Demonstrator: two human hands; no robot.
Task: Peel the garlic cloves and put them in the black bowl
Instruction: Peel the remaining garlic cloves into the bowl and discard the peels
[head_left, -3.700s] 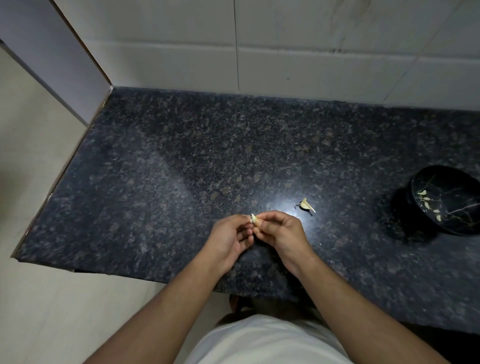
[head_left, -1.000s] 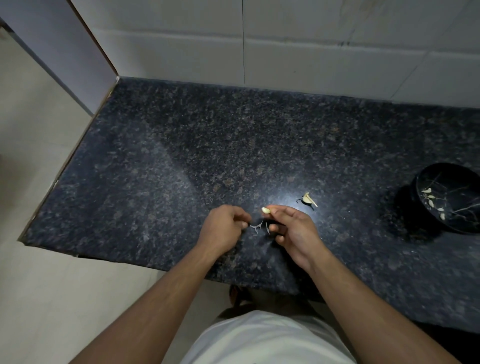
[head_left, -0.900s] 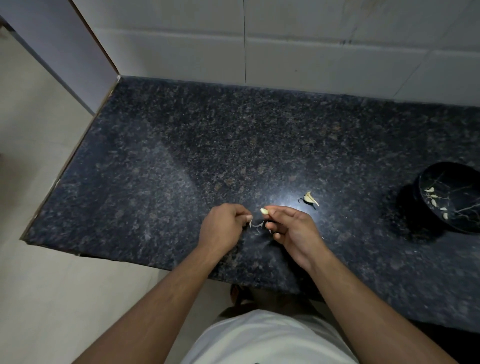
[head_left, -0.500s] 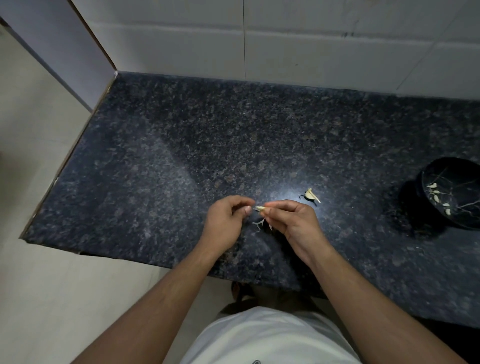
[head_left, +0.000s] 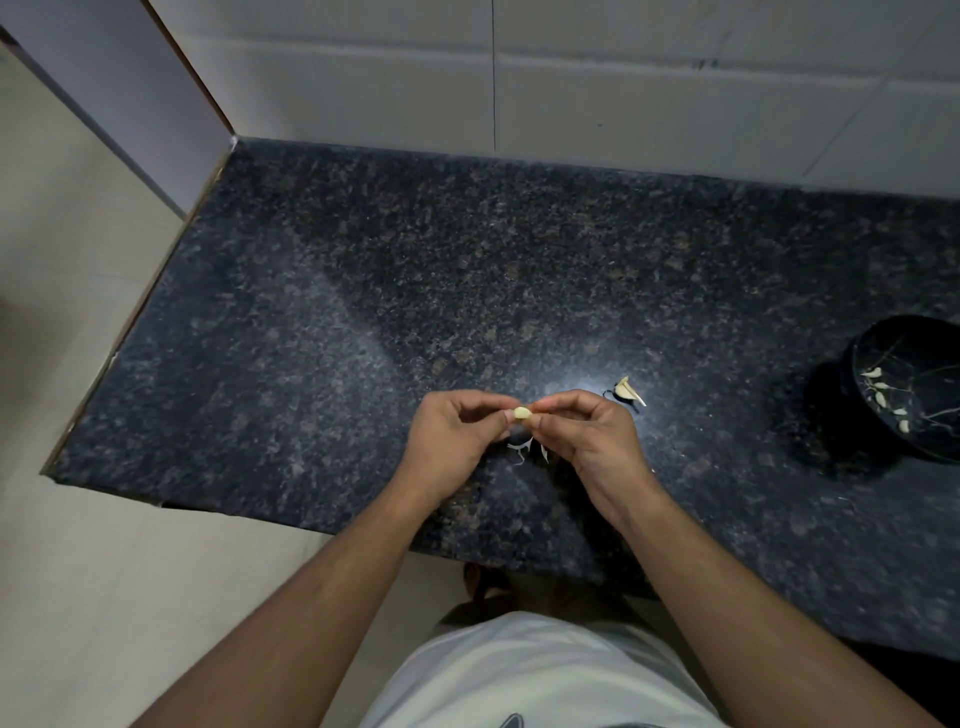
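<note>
Both hands (head_left: 519, 436) pinch garlic clove (head_left: 521, 413) (mid-counter (head_left: 363, 312)).

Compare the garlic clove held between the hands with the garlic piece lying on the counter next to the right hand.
The garlic clove is pinched in the air between the left hand and right hand; the garlic piece lies untouched on the counter. The clove looks rounded and smooth; the piece is pointed and angular, with a dark part beside it. The clove is small and mostly hidden by fingertips; the piece is in full view. Both are pale cream.
</note>
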